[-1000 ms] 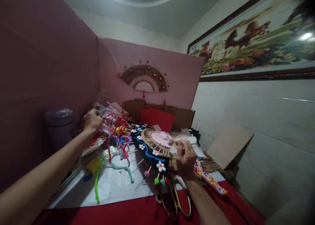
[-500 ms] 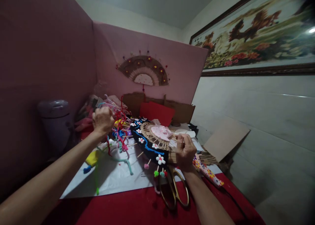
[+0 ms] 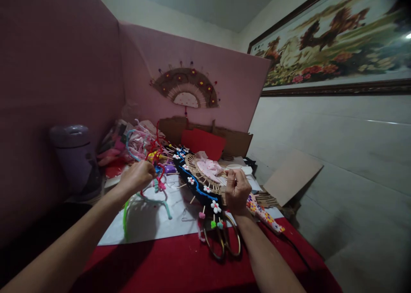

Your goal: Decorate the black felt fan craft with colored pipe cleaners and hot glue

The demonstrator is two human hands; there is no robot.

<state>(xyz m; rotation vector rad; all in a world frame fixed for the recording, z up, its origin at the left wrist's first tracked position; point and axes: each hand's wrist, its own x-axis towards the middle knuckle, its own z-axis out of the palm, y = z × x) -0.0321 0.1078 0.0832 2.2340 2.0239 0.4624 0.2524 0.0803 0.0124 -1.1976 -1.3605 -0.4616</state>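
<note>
A decorated fan point(image 3: 199, 184), black with white flowers, a blue wavy line and sticks along its edge, is tilted over the table. My right hand point(image 3: 236, 189) is closed on the fan's right end by its pink cloth point(image 3: 209, 169). My left hand point(image 3: 139, 176) is closed at the left among coloured pipe cleaners point(image 3: 162, 175); what its fingers hold is too small to make out. Gold-handled scissors point(image 3: 237, 241) lie below the fan's lower tip, partly hidden by it.
A purple tumbler point(image 3: 75, 160) stands at the left. A flowered glue gun point(image 3: 265, 214) lies right of my right hand. Red card point(image 3: 203, 143) and cardboard point(image 3: 236, 144) are behind the fan. White paper point(image 3: 144, 224) covers part of the red cloth point(image 3: 180, 267).
My left hand has come down and slightly right, and the yellow and blue piece below it is out of sight. The fan's lower tip has shifted slightly right, with my right hand still on it.
</note>
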